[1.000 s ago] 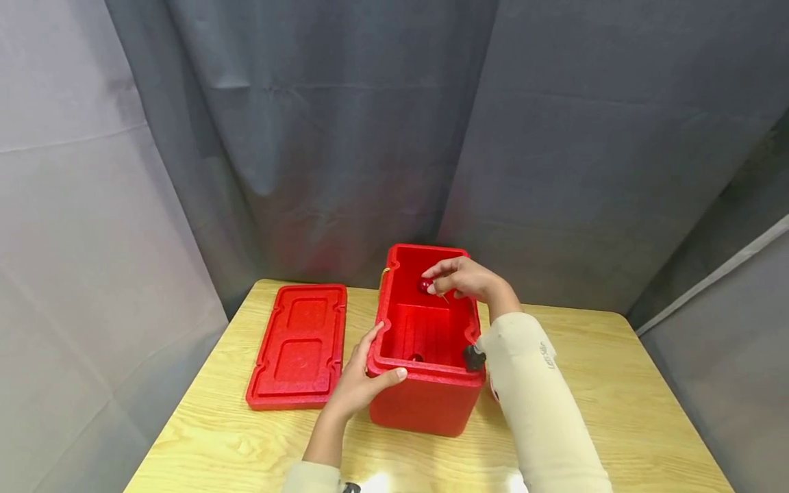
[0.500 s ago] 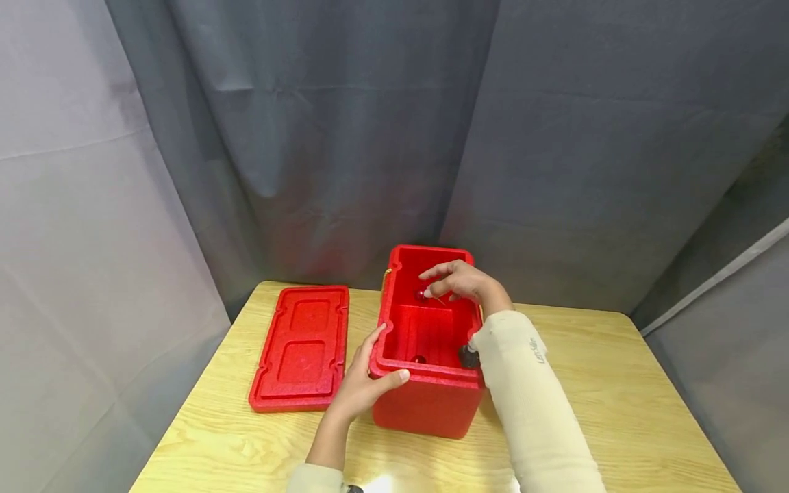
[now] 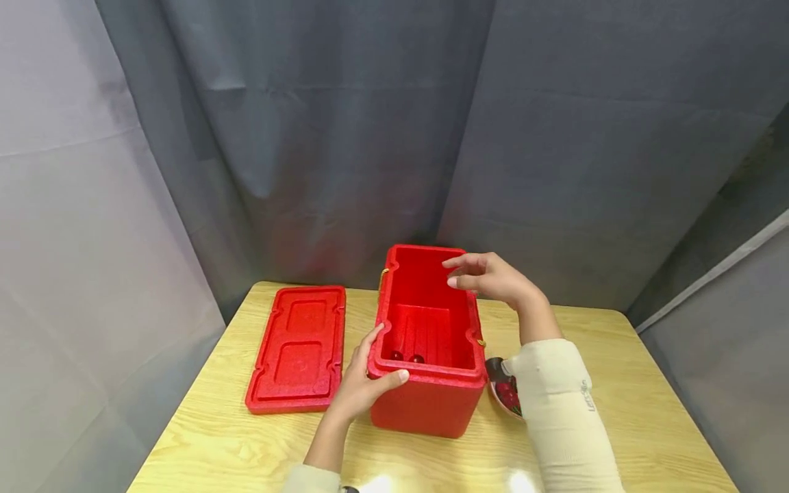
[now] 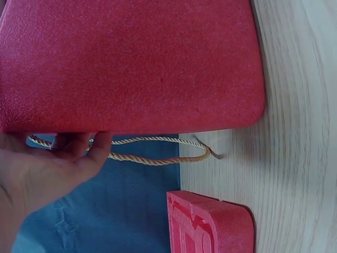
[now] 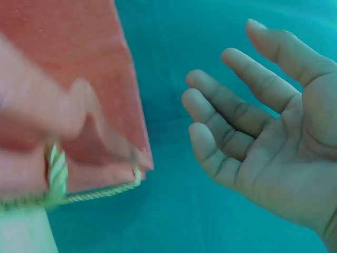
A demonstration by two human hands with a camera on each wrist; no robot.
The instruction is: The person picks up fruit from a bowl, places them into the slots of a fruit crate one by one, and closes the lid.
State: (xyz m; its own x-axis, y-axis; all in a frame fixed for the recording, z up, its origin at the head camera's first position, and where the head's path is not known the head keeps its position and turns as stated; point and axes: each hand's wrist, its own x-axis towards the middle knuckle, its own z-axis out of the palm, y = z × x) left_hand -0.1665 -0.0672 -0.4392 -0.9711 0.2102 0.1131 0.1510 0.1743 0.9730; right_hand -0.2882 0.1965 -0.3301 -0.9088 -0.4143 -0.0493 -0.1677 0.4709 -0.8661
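A red foam box stands uncovered on the table. My left hand grips its near-left corner, thumb over the front rim and fingers along the left side; the left wrist view shows those fingers against the box's edge. Two dark red cherries, one left of the other, lie on the box floor by the near wall, partly hidden by the rim. Over the box's far-right rim is my right hand, holding nothing. In the right wrist view its fingers are spread and loosely bent.
Left of the box lies its red lid on the wooden table. A bowl of red fruit sits to the right, partly hidden by the right sleeve. Rope handles hang at the box's sides. Grey curtains stand behind.
My right hand has let go of a cherry inside the box and risen to the right. A second cherry now shows on the floor. The left hand keeps its grip.
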